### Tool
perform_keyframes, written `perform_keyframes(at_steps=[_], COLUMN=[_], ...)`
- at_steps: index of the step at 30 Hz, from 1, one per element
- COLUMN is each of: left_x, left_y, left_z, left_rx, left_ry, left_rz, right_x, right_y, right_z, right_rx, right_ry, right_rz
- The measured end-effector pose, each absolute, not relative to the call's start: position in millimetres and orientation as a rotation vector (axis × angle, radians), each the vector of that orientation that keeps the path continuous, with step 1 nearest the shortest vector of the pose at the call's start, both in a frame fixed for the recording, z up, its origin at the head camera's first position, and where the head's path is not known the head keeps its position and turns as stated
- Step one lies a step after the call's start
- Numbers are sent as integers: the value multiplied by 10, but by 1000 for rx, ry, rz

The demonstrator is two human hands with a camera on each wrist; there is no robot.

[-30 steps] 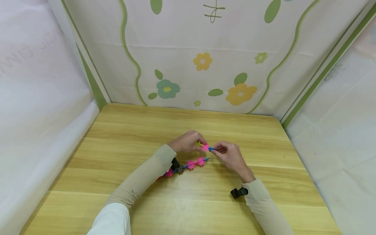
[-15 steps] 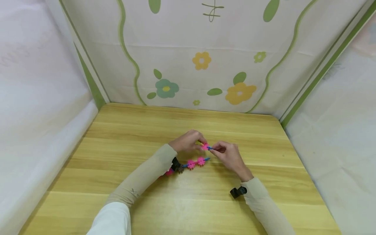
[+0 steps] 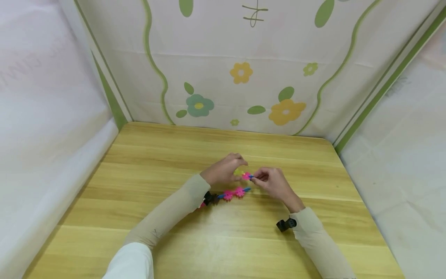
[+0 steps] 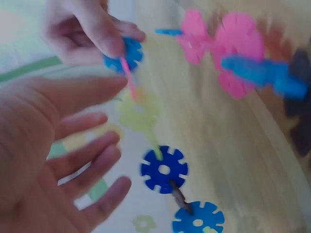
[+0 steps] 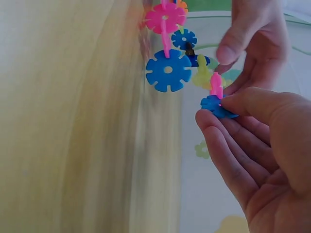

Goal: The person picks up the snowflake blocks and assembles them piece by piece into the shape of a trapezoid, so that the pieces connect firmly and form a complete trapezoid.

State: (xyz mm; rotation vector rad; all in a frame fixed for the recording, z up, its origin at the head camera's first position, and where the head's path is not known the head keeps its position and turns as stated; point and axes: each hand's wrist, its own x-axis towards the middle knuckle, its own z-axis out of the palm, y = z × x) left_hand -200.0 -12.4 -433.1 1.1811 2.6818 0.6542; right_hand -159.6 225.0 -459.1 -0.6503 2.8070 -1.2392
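Between finger and thumb, my right hand [image 3: 277,184] pinches a blue notched disc [image 5: 210,104] at the end of a chain of interlocking snowflake discs. Slotted into it is a pink disc [image 5: 216,83], followed by a translucent yellow disc [image 4: 138,110], a dark blue disc [image 4: 164,169] and more beyond. My left hand [image 3: 223,170] is beside the chain, its fingers spread and apart, gripping nothing. Another run of discs, with pink discs [image 3: 228,195] and a blue end disc [image 3: 247,190], lies nearer on the table, partly hidden under the left wrist.
The wooden table [image 3: 244,248] reaches back to a flower-printed cloth wall [image 3: 209,46]. White cloth sides stand at left and right. A black wrist camera [image 3: 210,198] on the left arm overlaps the nearer discs.
My left fingers have opened and let go of the chain near the pink disc, showing more of the yellow disc. The right hand keeps its pinch on the blue disc.
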Motion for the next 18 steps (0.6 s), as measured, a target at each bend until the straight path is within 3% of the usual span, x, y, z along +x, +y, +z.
perform_keyframes(at_steps=[7, 18], left_x=[-1623, -1380], left_y=[-85, 119], left_z=[-4279, -4650], left_rx=[1118, 1001], left_ry=[2703, 2823], left_rz=[714, 705], right_x=[-1550, -1480], right_y=[2296, 2280], right_z=[-4689, -4772], right_rx=[-562, -442], right_ry=[2870, 2910], right_rz=[-1269, -1264])
